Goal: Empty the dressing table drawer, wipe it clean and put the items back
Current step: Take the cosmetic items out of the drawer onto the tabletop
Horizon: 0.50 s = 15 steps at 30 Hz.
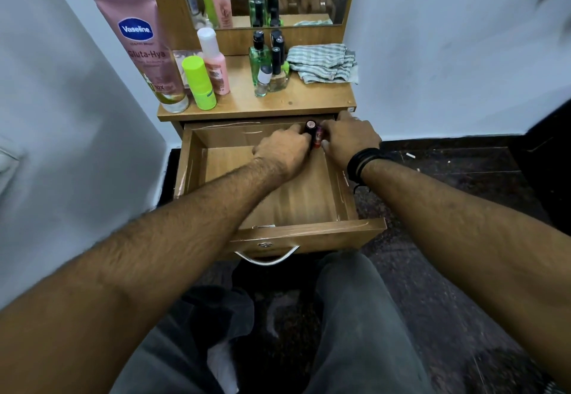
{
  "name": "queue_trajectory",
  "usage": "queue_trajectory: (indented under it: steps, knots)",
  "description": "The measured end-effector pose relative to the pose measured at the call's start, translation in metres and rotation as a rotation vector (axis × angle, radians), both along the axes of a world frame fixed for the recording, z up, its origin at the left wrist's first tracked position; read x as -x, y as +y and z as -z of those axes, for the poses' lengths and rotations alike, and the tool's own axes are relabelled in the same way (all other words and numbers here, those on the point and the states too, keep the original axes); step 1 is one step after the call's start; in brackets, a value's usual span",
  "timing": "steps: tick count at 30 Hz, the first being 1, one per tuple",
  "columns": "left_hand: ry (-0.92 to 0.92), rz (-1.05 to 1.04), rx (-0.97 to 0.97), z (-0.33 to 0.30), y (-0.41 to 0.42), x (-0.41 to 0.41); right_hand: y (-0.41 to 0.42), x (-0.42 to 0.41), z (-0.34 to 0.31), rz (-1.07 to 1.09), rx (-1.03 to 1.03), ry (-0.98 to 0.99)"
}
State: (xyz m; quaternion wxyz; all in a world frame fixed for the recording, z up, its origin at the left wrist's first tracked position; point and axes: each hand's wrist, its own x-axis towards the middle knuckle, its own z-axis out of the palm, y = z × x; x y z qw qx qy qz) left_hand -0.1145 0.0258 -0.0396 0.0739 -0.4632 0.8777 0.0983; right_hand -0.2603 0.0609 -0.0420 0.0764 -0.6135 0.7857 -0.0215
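Both hands' grips, left hand (282, 149) and right hand (349, 137), close around small lipstick tubes (312, 134) at the drawer (197, 158) back.

Grey-striped cloth (323, 62); lime bottle (199, 83); possibly red lipstick (317, 137).

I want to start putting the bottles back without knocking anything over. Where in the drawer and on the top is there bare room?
The open wooden drawer is bare across its left and front; only its back right corner is crowded, where both hands meet around small dark tubes. On the wooden tabletop, the front strip is free; bottles fill the left and middle, and the striped cloth the back right.
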Motion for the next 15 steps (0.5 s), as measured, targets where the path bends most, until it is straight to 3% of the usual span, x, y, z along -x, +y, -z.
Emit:
queue_trajectory:
  steps: [12, 15]
  knots:
    - [0.079, -0.168, -0.122, 0.007, -0.01, 0.008, -0.008, 0.002, 0.011, -0.094, 0.124, 0.036]
    - [0.071, -0.129, -0.082, 0.007, -0.008, 0.006, -0.009, 0.0, 0.014, -0.116, 0.163, 0.048]
